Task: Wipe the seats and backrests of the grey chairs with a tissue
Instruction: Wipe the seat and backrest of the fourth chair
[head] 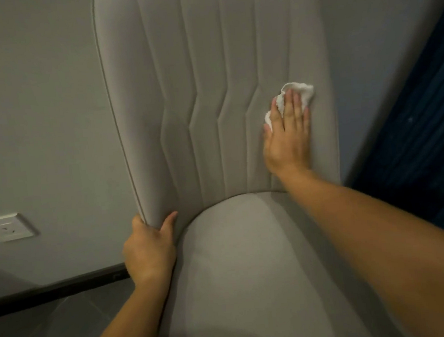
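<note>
The grey chair (211, 115) fills the view, its seat (250, 260) below the stitched backrest (175, 78). At the backrest's lower left edge, the left hand (148, 248) grasps the piping, thumb in front. On the backrest's right side, the right hand (289, 135) presses flat, fingers straight, upon a crumpled white tissue (298, 91). A wall socket (6, 227) lies left of the backrest.

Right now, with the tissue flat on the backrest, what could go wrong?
The tissue is only pressed flat under the right hand, so it may bunch or slip out while wiping. It may also skip the stitched grooves of the backrest. The left hand grips just the backrest's lower left edge, so a hard push could shift the chair.
</note>
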Motion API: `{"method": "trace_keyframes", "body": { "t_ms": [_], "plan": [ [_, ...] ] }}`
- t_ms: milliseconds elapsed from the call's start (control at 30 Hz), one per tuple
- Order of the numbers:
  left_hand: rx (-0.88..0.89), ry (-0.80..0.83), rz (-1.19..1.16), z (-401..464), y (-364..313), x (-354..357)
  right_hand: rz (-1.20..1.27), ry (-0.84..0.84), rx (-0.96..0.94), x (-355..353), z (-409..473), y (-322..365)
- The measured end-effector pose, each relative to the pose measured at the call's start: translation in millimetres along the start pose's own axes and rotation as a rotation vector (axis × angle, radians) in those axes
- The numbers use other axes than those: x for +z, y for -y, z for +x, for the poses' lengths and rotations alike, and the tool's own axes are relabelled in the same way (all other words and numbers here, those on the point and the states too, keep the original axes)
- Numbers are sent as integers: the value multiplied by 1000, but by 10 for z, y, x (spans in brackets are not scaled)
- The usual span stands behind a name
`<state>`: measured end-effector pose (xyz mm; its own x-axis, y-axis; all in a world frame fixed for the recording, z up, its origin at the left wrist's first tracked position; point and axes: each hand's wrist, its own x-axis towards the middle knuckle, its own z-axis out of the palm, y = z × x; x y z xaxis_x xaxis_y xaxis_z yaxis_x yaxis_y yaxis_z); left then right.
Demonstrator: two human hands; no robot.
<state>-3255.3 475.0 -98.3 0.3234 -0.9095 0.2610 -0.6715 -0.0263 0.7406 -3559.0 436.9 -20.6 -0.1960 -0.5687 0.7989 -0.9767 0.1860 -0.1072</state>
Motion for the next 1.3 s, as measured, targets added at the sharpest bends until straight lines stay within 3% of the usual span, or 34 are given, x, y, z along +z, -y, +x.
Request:
{"method": "trace_keyframes", "body": {
  "t_ms": [100, 200, 400, 567, 767, 900, 1000, 1133, 1200, 1300],
  "plan": [
    [22, -4, -4, -9, 3, -7, 289, -94, 154, 143, -189, 487],
    [33, -24, 2, -10, -3, -1, 521, -49, 227, 244, -413, 949],
    [59, -41, -3, -15, -19, -2, 775, 119, 152, 312, -894, 1474],
    [50, -24, 35, -25, -21, -6, 714, 170, 147, 389, -976, 1609],
    [70, -59, 49, -6, 6, 14, 705, 115, 638, 374, -657, 2038],
    [89, -59, 37, 0, 10, 3, 513, -34, 788, 450, -382, 1557],
    [75, -53, 34, 5, 16, 6, 256, -155, 689, 445, -290, 802],
    [74, -32, 11, -17, 10, -1, 48, -103, 353, 500, -561, 290],
    [76, -28, 14, -21, 11, -10, 58, -108, 363, 534, -558, 323],
    [63, -23, 8, -34, 4, -3, 258, -165, 591, 533, -402, 666]
  ]
}}
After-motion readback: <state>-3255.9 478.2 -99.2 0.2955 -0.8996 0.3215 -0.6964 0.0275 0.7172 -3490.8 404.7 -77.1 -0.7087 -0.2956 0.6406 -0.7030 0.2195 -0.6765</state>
